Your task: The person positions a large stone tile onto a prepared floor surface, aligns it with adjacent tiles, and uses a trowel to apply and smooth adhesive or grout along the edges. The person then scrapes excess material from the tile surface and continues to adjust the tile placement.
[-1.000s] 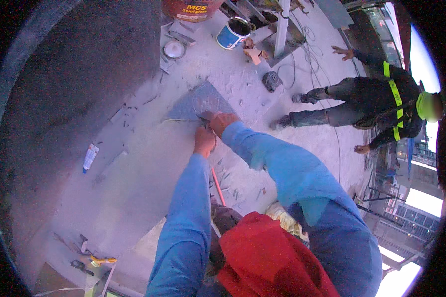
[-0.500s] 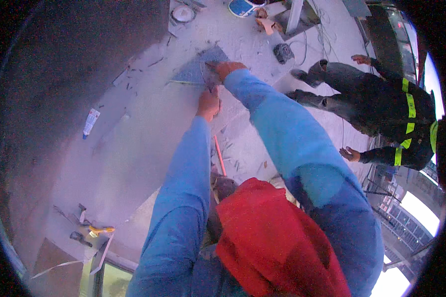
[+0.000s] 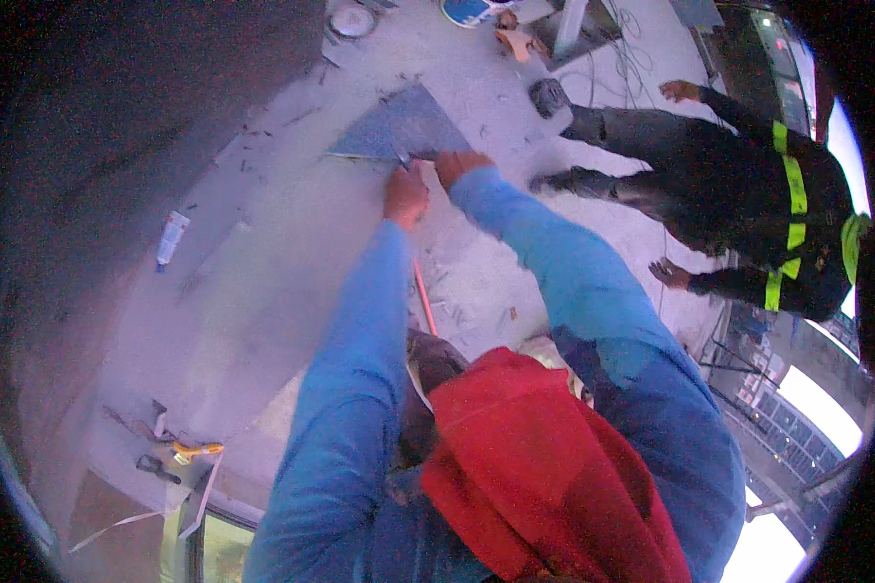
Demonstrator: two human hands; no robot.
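A flat grey-blue sheet [image 3: 394,121] with a pointed left corner and a pale near edge lies on the dusty surface at arm's reach. My left hand [image 3: 405,197] is closed at this near edge, around something small and dark whose kind I cannot make out. Just to its right, my right hand [image 3: 464,169] grips the sheet's near right corner, with the fingertips partly hidden. Both hands are close together but apart.
A person in dark clothes with reflective bands [image 3: 739,185] stands at the right. An orange-red rod [image 3: 424,296] lies below my hands. A white tube [image 3: 172,240] is at the left, a yellow-handled tool [image 3: 199,450] at the lower left. Cables [image 3: 627,49] trail at the far right.
My right hand has shifted right and down to the sheet's corner, away from my left hand. More of the sheet shows. The other person appears slightly farther left.
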